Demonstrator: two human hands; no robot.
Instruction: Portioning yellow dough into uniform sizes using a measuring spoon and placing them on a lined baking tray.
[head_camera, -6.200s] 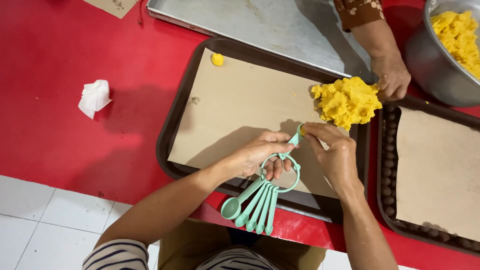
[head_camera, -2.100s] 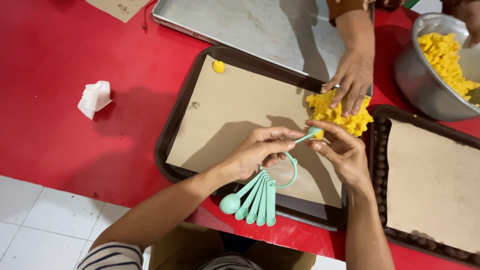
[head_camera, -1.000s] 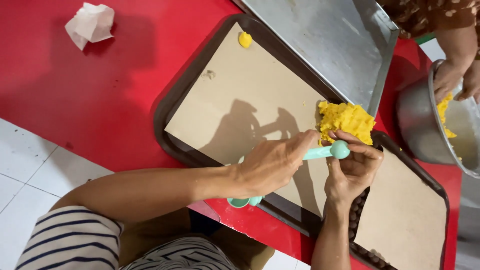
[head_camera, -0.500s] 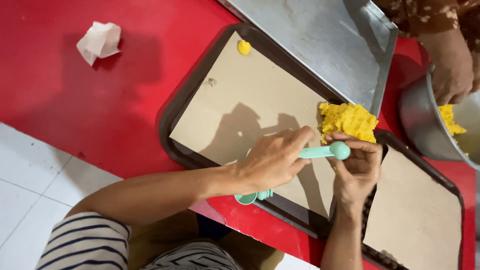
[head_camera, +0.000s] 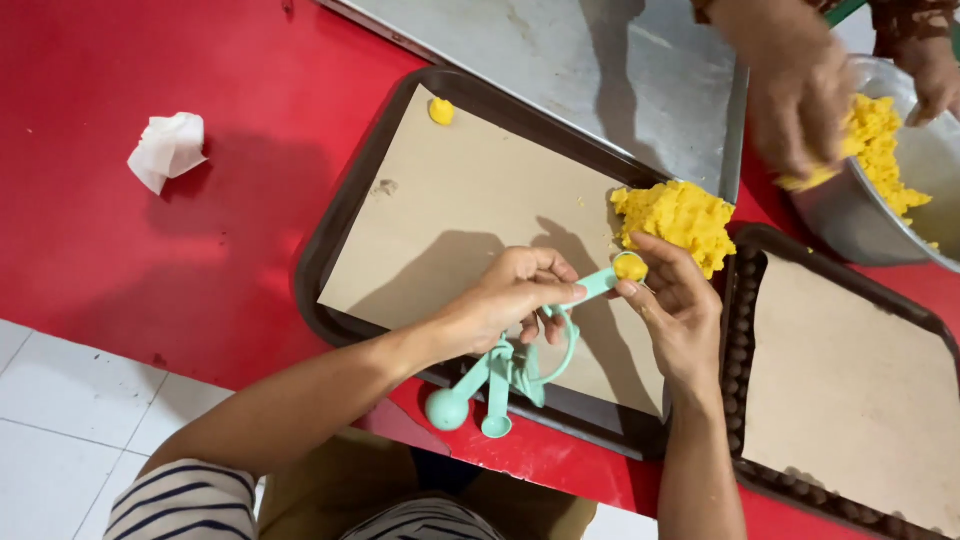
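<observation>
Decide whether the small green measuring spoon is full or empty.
Full: yellow dough fills the spoon, held by the left hand, right hand at its bowl.

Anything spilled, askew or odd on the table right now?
Little stands out. A crumpled white tissue lies alone on the red table, away from the trays. A few yellow crumbs sit on the paper beside the dough pile, and one dough ball sits apart in the tray's far corner. The left hand holds the spoons.
</observation>
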